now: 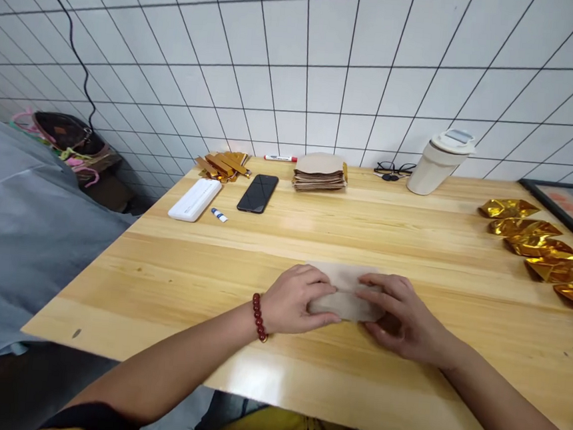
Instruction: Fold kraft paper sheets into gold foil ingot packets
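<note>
A greyish-beige sheet of paper point(343, 304) lies on the wooden table in front of me, its near part folded up over the far part. My left hand point(299, 300), with a dark red bead bracelet point(259, 317) at the wrist, grips the paper's left end between thumb and fingers. On the other end, my right hand point(403, 315) holds the sheet with its thumb at the near fold and its fingers on top. The fingers cover both ends of the paper.
Along the back are gold paper strips point(224, 165), a red-and-white marker point(280, 158), a paper stack point(320, 172), glasses point(393, 169) and a white tumbler point(441, 162). A white power bank point(195, 199) and phone point(257, 194) lie left. Several folded gold foil ingots point(542, 247) line the right.
</note>
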Available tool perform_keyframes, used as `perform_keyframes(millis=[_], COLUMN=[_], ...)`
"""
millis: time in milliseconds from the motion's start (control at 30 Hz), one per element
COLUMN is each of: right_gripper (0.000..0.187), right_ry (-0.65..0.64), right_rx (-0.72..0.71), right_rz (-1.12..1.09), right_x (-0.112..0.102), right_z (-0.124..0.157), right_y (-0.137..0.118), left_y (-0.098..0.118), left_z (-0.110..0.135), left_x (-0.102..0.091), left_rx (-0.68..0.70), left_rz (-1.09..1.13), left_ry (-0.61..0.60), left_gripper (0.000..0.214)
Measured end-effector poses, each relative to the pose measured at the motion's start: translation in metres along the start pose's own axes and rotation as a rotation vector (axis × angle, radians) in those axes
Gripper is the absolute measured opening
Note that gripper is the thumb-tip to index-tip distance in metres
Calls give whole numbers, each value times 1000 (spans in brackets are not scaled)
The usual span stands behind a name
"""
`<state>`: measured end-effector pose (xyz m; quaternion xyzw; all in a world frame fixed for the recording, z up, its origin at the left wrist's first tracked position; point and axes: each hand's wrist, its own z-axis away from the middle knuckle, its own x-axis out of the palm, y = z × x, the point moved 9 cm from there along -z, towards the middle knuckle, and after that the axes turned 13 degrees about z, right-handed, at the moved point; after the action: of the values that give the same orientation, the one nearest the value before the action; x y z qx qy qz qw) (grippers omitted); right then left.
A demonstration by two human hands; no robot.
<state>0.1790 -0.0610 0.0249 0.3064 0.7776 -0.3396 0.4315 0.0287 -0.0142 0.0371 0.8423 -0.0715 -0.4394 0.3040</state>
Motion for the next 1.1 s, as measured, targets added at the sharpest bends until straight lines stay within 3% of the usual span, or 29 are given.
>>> perform_keyframes(millis=[100,267,333,467,600,767,967,1100], right_gripper=[41,30,37,67,41,27,48,33], right_ry=[13,50,43,37,80,108,131,126], right_rx=[31,166,225,306,392,375,394,354], right_rz=[-71,-214,-284,-380,-329,-300,-316,-285], right_x=[4,4,6,14,19,18,19,17], right_z=[0,-1,-1,-1,-1,-3,1,-2], right_y=[6,22,30,42,53,53,55,51], left_y=[1,-10,-20,-34,-39,-48,-60,-60], left_z=[1,1,0,-1,-1,-2,-1,4], left_x=[2,-1,-5,-9,-7,-5,2,4], left_rx=[28,-51,-121,-211,-260,-315,-417,-439], left_rz=[16,51,102,224,285,304,438,426], left_ry=[9,87,147,213,225,211,174,239], left_gripper=[57,26,19,17,22,16,27,36])
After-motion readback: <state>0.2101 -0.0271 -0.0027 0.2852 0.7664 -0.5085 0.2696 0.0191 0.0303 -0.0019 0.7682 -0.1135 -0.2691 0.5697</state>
